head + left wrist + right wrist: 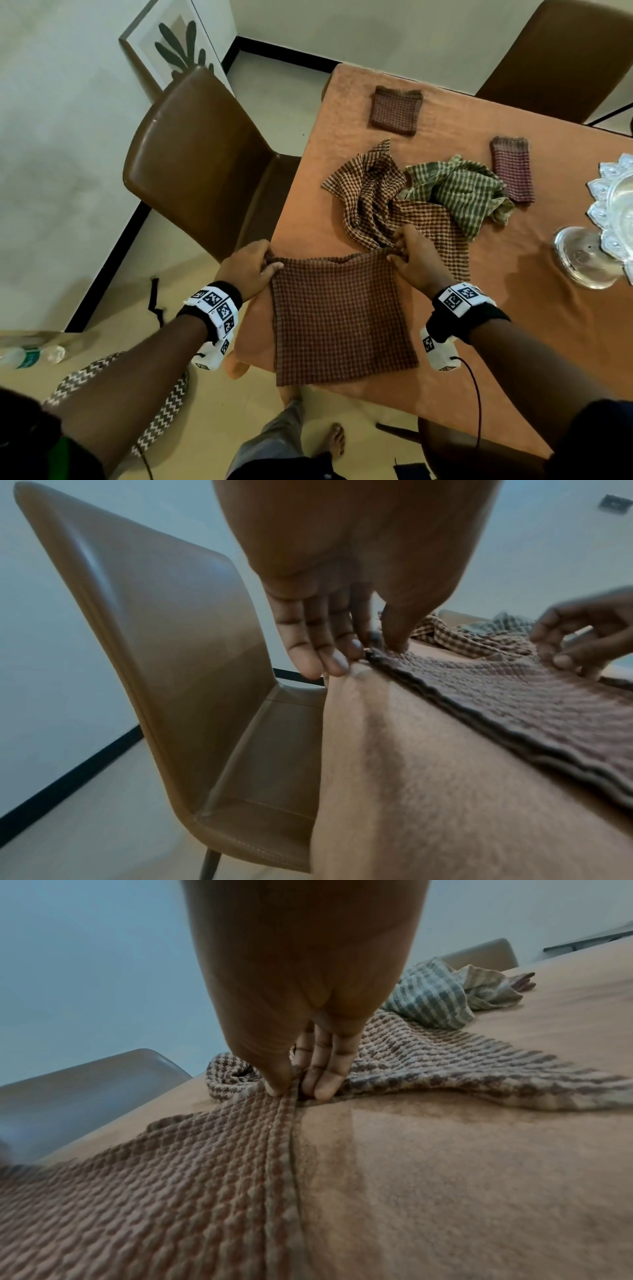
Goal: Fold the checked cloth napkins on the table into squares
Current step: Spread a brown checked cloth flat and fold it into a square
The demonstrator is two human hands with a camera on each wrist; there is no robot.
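Two dark folded checked napkins lie finished at the orange table's far side. Left hand and right hand pinch the half-folded brown checked napkin's far corners at the near edge. Two crumpled napkins remain.

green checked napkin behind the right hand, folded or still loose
Loose. The green checked napkin lies crumpled, with creases and a turned-up edge, partly over the crumpled brown one. No square outline.
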